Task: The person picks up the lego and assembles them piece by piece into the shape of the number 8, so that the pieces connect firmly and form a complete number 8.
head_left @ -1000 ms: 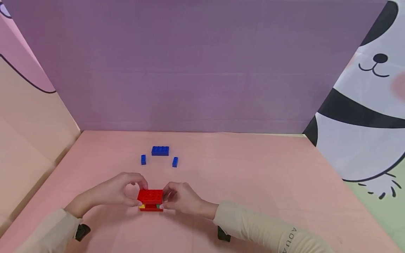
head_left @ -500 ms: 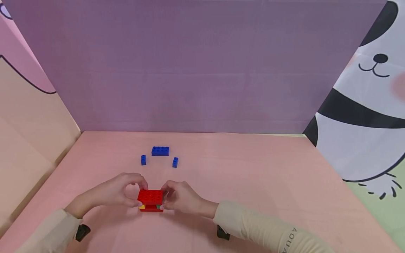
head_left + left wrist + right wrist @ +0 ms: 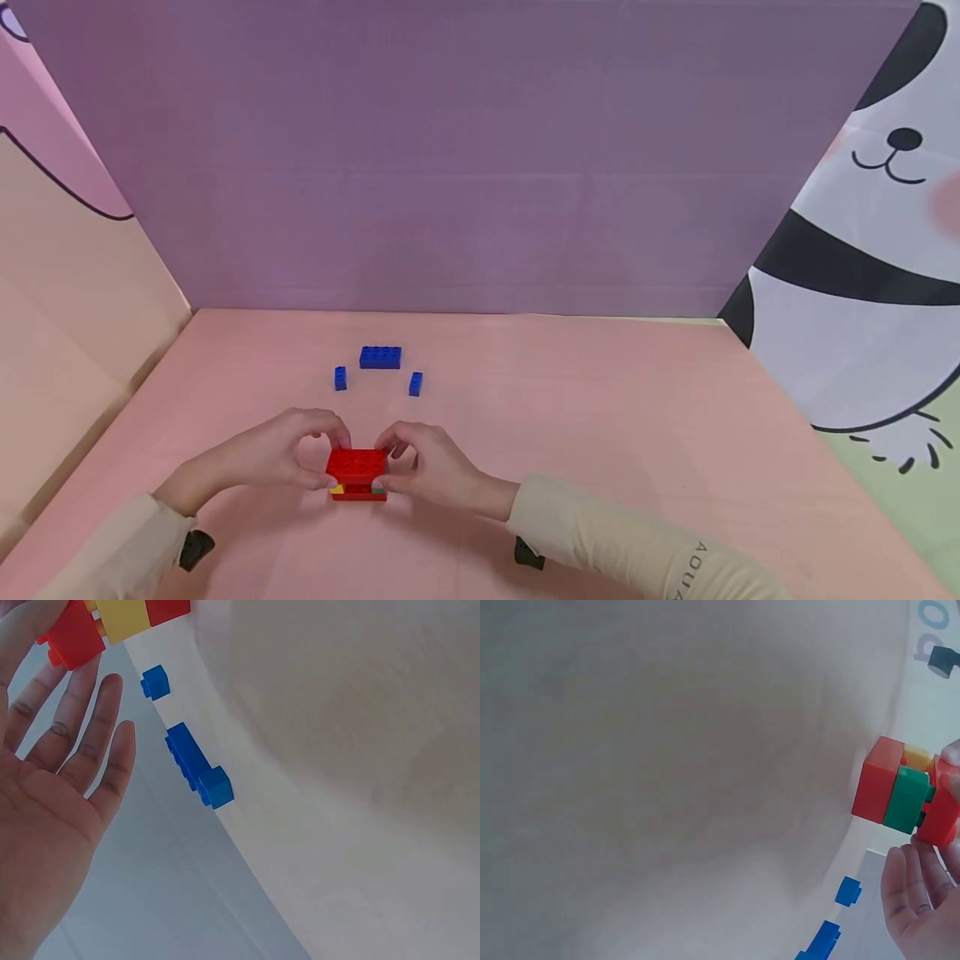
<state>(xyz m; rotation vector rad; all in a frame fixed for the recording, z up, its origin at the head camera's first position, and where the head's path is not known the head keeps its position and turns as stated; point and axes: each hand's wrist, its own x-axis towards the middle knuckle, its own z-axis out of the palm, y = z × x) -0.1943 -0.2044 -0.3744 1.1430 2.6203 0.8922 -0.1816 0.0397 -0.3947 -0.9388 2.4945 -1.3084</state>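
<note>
Backdrop point(image 3: 480, 158) is a big purple sheet at the far end, with a cartoon panda point(image 3: 881, 242) on the right side and a pinkish worktop point(image 3: 622, 450) in front of it. Two hands are in play, both at the little brick stack near the left of the worktop. Left hand point(image 3: 273, 454) pinches the upper red brick point(image 3: 357, 467) at its left end, thumb on the near side and fingertip on the far side; right hand point(image 3: 435, 471) pinches the right end the same way. So that brick sits right between them, long axis running left to right, and neither hand is nearer since both touch it. IMO the relation that counts is up and down: studs show below the upper red brick in both wrist views, so it looks like it's over its supports but not fully seated. Counting big ones: two red, the other being the lower red brick point(image 3: 357, 497) at the bottom, plus one large blue brick point(image 3: 380, 358) on the far side, also lying left to right. Small stuff: one yellow brick point(image 3: 124, 619) at the left of the stack, one green brick point(image 3: 905, 799) at the right, and two small blue bricks point(image 3: 341, 378) point(image 3: 416, 384), well apart from each other, between the hands and the large blue one.
</note>
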